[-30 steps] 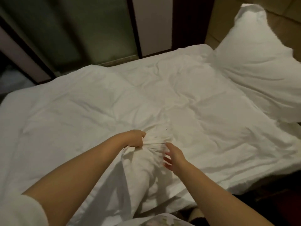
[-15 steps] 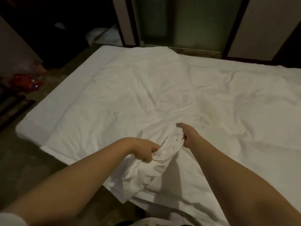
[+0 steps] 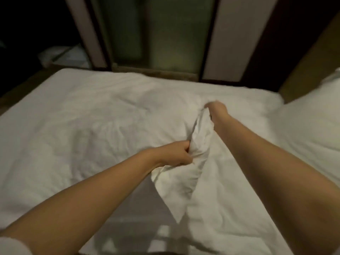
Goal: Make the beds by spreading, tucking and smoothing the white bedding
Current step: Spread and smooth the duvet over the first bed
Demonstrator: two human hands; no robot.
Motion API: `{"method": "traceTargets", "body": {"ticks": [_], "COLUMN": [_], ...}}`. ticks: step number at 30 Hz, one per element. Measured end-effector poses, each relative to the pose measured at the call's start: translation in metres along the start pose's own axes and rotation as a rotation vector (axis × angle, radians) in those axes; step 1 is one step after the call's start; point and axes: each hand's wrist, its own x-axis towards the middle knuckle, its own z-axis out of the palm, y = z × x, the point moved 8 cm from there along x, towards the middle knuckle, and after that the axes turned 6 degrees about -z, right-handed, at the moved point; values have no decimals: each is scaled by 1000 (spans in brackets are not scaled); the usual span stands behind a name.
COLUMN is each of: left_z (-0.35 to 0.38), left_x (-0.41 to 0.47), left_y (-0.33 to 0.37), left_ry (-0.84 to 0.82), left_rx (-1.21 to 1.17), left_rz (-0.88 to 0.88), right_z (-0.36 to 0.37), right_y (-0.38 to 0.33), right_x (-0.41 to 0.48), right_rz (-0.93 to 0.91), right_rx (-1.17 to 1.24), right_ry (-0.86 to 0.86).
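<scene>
I see through one camera, worn on the person's head. It looks forward and down, close over the white bedding (image 3: pixel 92 116), toward a glass panel (image 3: pixel 165 34) on the far side.

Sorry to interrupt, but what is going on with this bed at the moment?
A person is working on the white duvet. The left hand grips a bunched fold of it, and the right hand, blurred, seems to hold the same fold farther across, so a ridge of fabric stands between them. The rest of the duvet lies spread but wrinkled, with a pillow at the right edge.
</scene>
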Motion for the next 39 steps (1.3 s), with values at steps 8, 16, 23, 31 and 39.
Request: {"method": "traceTargets", "body": {"ticks": [8, 16, 23, 31, 39], "left_z": [103, 287, 375, 443, 527], "left_x": [38, 84, 93, 149, 144], "left_y": [176, 116, 134, 121, 130], "left_ry": [-130, -306, -312, -408, -574], "left_rx": [-110, -50, 126, 581, 1593], "left_rz": [362, 89, 171, 207, 864], "right_z": [-212, -338, -330, -373, -468], "right_y": [-174, 159, 255, 265, 356], "right_x": [-67, -207, -258, -249, -275], "right_rz": [-503, 239, 104, 40, 291], "right_rx": [-152, -310, 332, 201, 380], "right_ry": [347, 543, 804, 799, 1047]}}
